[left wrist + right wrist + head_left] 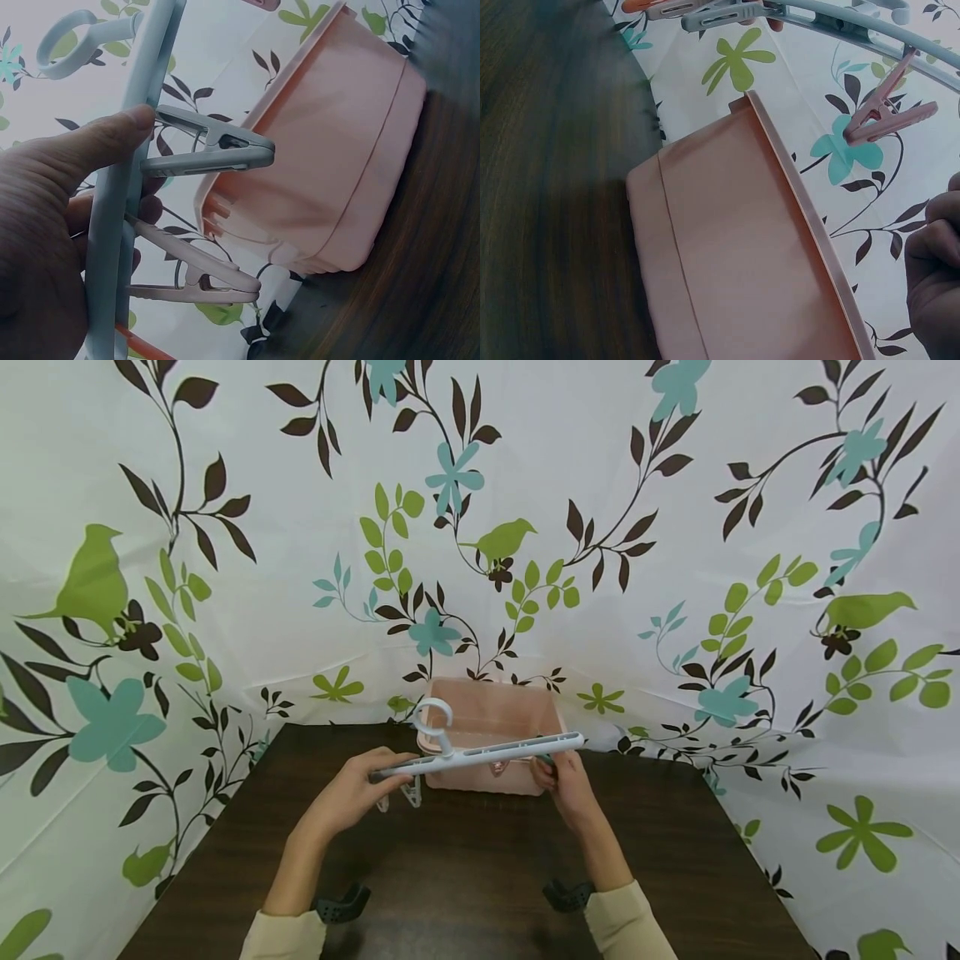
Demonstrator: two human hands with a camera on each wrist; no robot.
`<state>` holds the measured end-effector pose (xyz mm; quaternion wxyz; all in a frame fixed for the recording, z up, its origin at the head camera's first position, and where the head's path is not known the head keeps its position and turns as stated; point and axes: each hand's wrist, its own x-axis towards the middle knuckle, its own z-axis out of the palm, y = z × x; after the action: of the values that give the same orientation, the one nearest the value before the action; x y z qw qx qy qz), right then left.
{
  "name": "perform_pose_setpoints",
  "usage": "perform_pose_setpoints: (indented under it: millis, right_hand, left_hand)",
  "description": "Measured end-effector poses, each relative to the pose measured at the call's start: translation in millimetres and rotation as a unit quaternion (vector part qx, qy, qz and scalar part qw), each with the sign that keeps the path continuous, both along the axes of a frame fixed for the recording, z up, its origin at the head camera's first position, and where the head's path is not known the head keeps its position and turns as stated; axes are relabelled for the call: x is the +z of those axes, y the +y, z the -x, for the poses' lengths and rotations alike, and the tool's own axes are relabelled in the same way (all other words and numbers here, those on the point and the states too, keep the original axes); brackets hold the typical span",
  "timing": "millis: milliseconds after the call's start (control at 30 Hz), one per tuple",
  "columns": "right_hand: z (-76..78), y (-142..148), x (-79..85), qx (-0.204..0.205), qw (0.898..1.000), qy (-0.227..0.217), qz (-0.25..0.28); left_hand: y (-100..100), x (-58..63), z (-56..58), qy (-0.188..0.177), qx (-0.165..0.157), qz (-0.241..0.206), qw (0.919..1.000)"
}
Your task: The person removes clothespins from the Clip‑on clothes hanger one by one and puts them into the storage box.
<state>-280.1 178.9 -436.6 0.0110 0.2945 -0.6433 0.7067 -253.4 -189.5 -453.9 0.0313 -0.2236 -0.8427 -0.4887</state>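
A light blue clip hanger (517, 748) with a round hook is held up over the table, its bar tilted slightly up to the right. My left hand (351, 795) grips the bar's left end, thumb along it. In the left wrist view a grey clip (214, 159), a pale pink clip (202, 274) and part of an orange clip (142, 345) hang from the bar. A darker pink clip (885, 124) hangs farther along. At the other end my right hand (572, 789) has curled fingers pinching a small green clip (548, 760), mostly hidden by the hand.
Behind the hanger a pink plastic bin (480, 779) stands at the back of the dark wooden table (450, 868). A white curtain (570, 460) with printed leaves and birds surrounds the table's back and sides. Black wrist mounts (342, 904) sit by the forearms.
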Motion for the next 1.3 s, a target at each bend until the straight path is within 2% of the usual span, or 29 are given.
perform_pose_setpoints:
  millis: [300,467,533,700,800,1000,1067,1300]
  right_hand:
    - [0.5,-1,1.6,0.028,0.999,-0.027,0.030]
    - [-0.9,-1,3.8,0.054,0.994,-0.067,0.059]
    - [-2.1,-2,6.0,0.055,0.993,-0.084,0.064]
    - [-4.6,-4,11.5,0.052,0.993,-0.087,0.061]
    - [-4.8,-6,13.7,0.069,0.992,-0.085,0.067]
    - [-3.2,-10,15.6,0.112,0.983,-0.108,0.096]
    - [-3.4,-11,16.1,0.111,0.983,-0.115,0.094]
    - [-8.5,-15,19.2,0.070,0.983,-0.153,0.075]
  left_hand:
    - [-2,0.9,-1.8,-0.019,-0.010,-0.002,0.9998]
    - [-3,-0.1,-1.0,-0.028,-0.018,-0.012,0.9994]
    - [-3,-0.1,-0.7,-0.026,-0.017,-0.014,0.9994]
    - [-4,0.3,-0.5,-0.019,-0.014,-0.020,0.9995]
    - [-5,0.3,-0.5,-0.010,-0.005,-0.017,0.9998]
    - [-7,0.2,0.5,0.006,0.005,-0.016,0.9998]
    - [-8,0.5,0.7,0.012,0.008,-0.015,0.9998]
    - [-10,2.4,-0.5,0.038,0.023,-0.002,0.9990]
